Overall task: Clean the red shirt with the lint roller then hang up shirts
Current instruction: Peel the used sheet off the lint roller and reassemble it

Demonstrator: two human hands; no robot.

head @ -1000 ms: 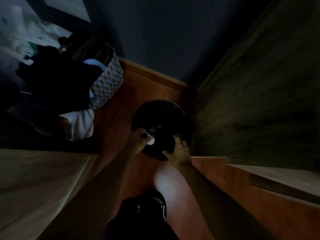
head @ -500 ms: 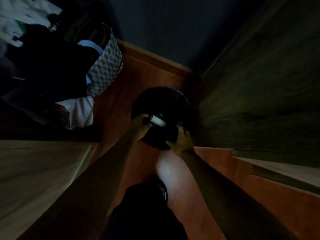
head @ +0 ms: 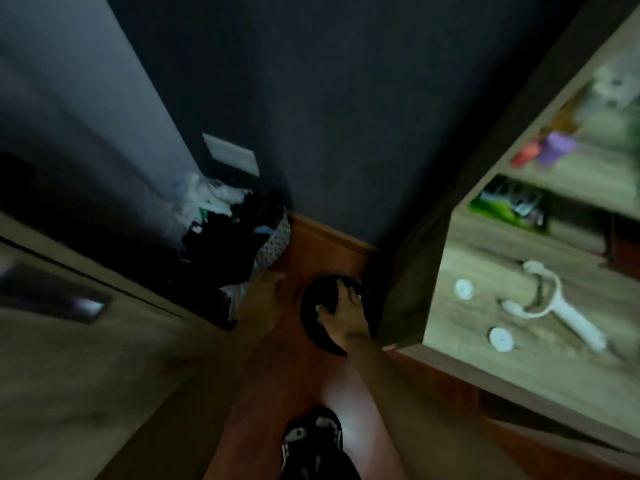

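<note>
A dark shoe [head: 313,441] with pale markings stands at the bottom edge on the reddish wooden floor [head: 284,368]; above it the right hand [head: 346,315] reaches down over a round black bin [head: 320,299] in the corner, fingers curled and pinching a small white scrap [head: 320,310] at the bin's mouth; the left hand [head: 263,292] hangs just beside the bin to its left, fingers loose and spread, holding nothing, though blur softens it; to the right, a lit wooden shelf [head: 485,368] carries a white lint roller handle [head: 557,306] lying flat, well apart from both hands, with two small white discs [head: 500,338] near it; farther back on the left a patterned laundry basket [head: 275,240] sits against the dark wall [head: 329,116], heaped with dark and white clothes [head: 221,220]; no red shirt can be made out in the dimness.
</note>
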